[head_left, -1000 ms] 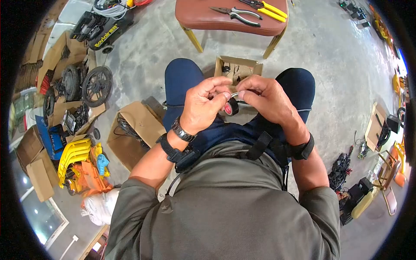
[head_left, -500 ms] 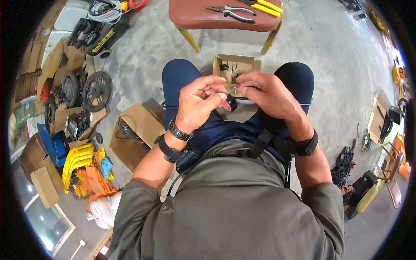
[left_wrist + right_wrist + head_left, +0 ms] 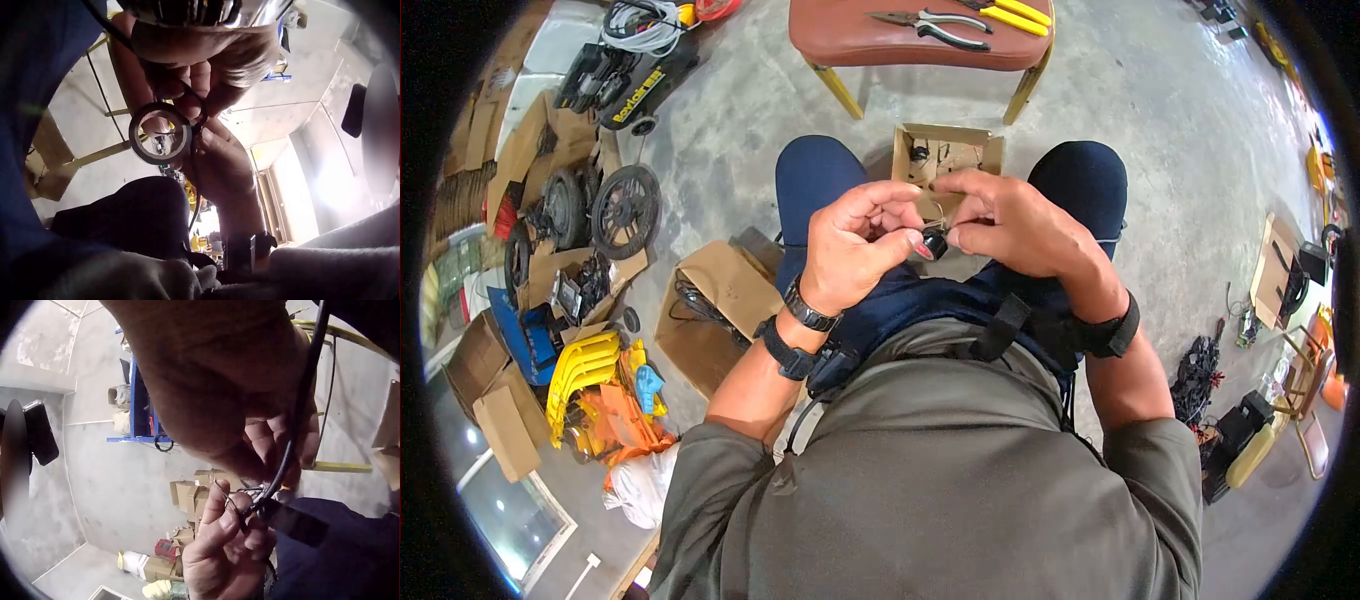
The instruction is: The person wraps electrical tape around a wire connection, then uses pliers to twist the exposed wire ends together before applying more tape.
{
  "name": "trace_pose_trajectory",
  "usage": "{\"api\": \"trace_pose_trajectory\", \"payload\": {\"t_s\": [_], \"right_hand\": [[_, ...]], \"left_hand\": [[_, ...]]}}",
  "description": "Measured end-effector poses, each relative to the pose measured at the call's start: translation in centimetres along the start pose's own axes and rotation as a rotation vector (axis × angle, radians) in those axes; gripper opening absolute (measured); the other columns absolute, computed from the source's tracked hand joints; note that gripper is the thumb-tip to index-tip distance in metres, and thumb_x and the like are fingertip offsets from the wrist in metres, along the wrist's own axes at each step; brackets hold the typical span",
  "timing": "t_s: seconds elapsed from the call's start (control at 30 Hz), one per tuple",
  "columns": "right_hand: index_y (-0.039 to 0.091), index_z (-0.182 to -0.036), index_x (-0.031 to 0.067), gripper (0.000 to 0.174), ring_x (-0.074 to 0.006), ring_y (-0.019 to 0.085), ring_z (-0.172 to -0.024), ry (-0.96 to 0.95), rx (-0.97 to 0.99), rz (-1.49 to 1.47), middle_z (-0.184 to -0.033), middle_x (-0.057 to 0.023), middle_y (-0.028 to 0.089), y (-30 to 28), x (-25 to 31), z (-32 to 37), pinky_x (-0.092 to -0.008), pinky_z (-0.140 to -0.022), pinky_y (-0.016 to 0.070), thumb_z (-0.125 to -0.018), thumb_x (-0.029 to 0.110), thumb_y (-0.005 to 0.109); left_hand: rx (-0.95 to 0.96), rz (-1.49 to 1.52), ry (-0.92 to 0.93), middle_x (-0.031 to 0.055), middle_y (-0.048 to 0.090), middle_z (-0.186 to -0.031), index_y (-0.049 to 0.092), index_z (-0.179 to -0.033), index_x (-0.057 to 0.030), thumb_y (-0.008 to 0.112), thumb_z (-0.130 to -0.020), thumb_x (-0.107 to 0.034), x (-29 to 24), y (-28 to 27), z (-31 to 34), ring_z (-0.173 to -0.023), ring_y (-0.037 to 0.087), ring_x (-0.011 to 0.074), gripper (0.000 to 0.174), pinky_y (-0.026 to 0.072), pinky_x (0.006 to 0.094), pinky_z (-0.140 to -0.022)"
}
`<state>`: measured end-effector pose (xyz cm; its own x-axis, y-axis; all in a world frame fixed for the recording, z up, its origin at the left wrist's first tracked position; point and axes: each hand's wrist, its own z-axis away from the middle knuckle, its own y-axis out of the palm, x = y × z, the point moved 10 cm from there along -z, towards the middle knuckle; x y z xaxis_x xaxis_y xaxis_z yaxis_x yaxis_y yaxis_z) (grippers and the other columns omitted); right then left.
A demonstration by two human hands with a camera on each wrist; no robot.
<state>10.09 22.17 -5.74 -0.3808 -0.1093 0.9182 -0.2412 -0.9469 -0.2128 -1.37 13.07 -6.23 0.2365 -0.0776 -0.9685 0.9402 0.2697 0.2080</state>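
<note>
In the head view my left hand (image 3: 855, 245), wearing a watch, is close in front of the lap and pinches a black cable (image 3: 294, 440). Thin bare wire ends (image 3: 225, 495) stick out by its thumb in the right wrist view. A roll of black tape (image 3: 137, 149) hangs beside the fingers, its ring facing the left wrist camera. Facing it, my right hand (image 3: 1020, 228) has its index finger stretched out apart from the thumb, the other fingers bent. A thin pale wire (image 3: 941, 212) crosses that gap; I cannot tell if these fingers grip it.
A small cardboard box (image 3: 997, 155) with small parts sits on the floor between the knees. Ahead, a brown stool (image 3: 840, 45) bears pliers (image 3: 940, 28) and a yellow-handled tool (image 3: 1015, 15). A larger carton (image 3: 730, 270) stands at the left; black wiring (image 3: 1195, 380) lies at the right.
The right index finger has lifted away from the thumb, which sits lower by the tape roll. The left hand stays nearly in place. The head view has shifted slightly.
</note>
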Motion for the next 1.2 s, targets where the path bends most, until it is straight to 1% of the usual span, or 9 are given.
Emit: {"api": "trace_pose_trajectory", "payload": {"t_s": [0.03, 0.13, 0.17, 0.37, 0.57, 0.83, 0.93, 1.03, 1.2], "right_hand": [[0.056, -0.13, -0.0043, 0.046, -0.0099, 0.063, -0.081, 0.023, 0.043, 0.015, -0.083, -0.0045, 0.068, 0.4, -0.1, 0.1, -0.0288, -0.077, 0.051, -0.086, 0.001, 0.066], [0.059, -0.124, -0.0034, 0.041, -0.0214, 0.07, -0.078, -0.092, -0.129, -0.1, -0.085, -0.0155, 0.073, 0.2, -0.8, 0.1, -0.0347, -0.076, 0.0542, -0.084, 0.007, 0.065], [0.059, -0.123, -0.0033, 0.04, -0.0215, 0.071, -0.079, -0.079, -0.151, -0.11, -0.085, -0.0155, 0.073, 0.2, -1.1, 0.4, -0.0345, -0.076, 0.0543, -0.085, 0.006, 0.065], [0.059, -0.121, -0.003, 0.036, -0.0208, 0.071, -0.083, -0.067, -0.175, -0.158, -0.087, -0.0156, 0.073, 0.5, -1.4, 0.6, -0.0334, -0.078, 0.0544, -0.086, 0.004, 0.062], [0.056, -0.127, -0.0072, 0.034, -0.012, 0.065, -0.088, 0.051, 0.029, -0.287, -0.097, -0.0076, 0.07, 1.6, -2.6, -0.6, -0.0265, -0.079, 0.0521, -0.096, 0.007, 0.057], [0.056, -0.129, -0.0066, 0.036, -0.0096, 0.064, -0.087, 0.113, 0.056, -0.402, -0.099, -0.0083, 0.07, 1.9, -2.3, -1.1, -0.0257, -0.075, 0.0532, -0.096, 0.006, 0.059], [0.055, -0.131, -0.0049, 0.04, -0.0163, 0.068, -0.09, 0.076, -0.004, -0.385, -0.099, -0.0138, 0.072, 1.5, -2.0, -1.0, -0.0303, -0.08, 0.0546, -0.092, 0.001, 0.057], [0.055, -0.129, -0.0051, 0.041, -0.0181, 0.068, -0.095, -0.04, -0.082, -0.384, -0.1, -0.0148, 0.073, 1.5, -1.8, -0.8, -0.0316, -0.084, 0.054, -0.089, -0.002, 0.059], [0.056, -0.127, -0.0053, 0.039, -0.0186, 0.067, -0.098, -0.019, -0.129, -0.349, -0.102, -0.0155, 0.072, 1.6, -1.3, 0.0, -0.0321, -0.087, 0.0535, -0.088, -0.004, 0.059]], "left_hand": [[0.005, -0.013, 0.009, 0.0046, 0.068, -0.1, 0.064, -0.124, -0.0015, 0.075, -0.079, 0.01, -0.2, 0.2, 0.1, -0.084, 0.061, 0.0087, 0.048, 0.0513, 0.0222, -0.074], [0.024, -0.391, 0.027, 0.002, 0.067, -0.101, 0.065, -0.123, -0.0039, 0.076, -0.075, 0.01, -1.1, 0.8, 0.2, -0.079, 0.056, 0.0069, 0.051, 0.0487, 0.021, -0.072], [0.019, -0.441, 0.047, 0.0018, 0.066, -0.1, 0.066, -0.122, -0.0052, 0.076, -0.074, 0.009, -1.4, 0.9, 0.2, -0.074, 0.052, 0.0068, 0.052, 0.047, 0.0208, -0.068], [0.005, -0.673, 0.242, 0.008, 0.069, -0.1, 0.068, -0.113, -0.0035, 0.075, -0.074, 0.007, -2.9, 1.3, 0.6, -0.078, 0.062, 0.012, 0.041, 0.0491, 0.0237, -0.062], [0.07, -0.845, 0.513, 0.0115, 0.07, -0.096, 0.067, -0.1, -0.0024, 0.074, -0.072, 0.005, -4.3, 2.6, 1.5, -0.08, 0.068, 0.0279, 0.029, 0.0541, 0.034, -0.069], [0.078, -0.933, 0.505, 0.0125, 0.07, -0.098, 0.064, -0.094, -0.0033, 0.074, -0.07, 0.005, -4.2, 2.9, 2.1, -0.086, 0.068, 0.0312, 0.027, 0.0551, 0.0374, -0.073], [0.066, -0.916, 0.506, 0.0131, 0.07, -0.103, 0.064, -0.095, -0.0031, 0.075, -0.07, 0.005, -4.5, 2.9, 1.9, -0.089, 0.069, 0.0319, 0.029, 0.0555, 0.0372, -0.075], [0.022, -0.921, 0.454, 0.0146, 0.07, -0.108, 0.064, -0.097, -0.0023, 0.075, -0.07, 0.005, -4.1, 2.5, 1.4, -0.093, 0.07, 0.0326, 0.03, 0.0559, 0.0367, -0.076], [0.0, -0.848, 0.338, 0.0167, 0.07, -0.109, 0.064, -0.1, -0.0012, 0.073, -0.07, 0.006, -2.6, 1.2, 1.3, -0.093, 0.071, 0.0334, 0.032, 0.0562, 0.0356, -0.073]]}}
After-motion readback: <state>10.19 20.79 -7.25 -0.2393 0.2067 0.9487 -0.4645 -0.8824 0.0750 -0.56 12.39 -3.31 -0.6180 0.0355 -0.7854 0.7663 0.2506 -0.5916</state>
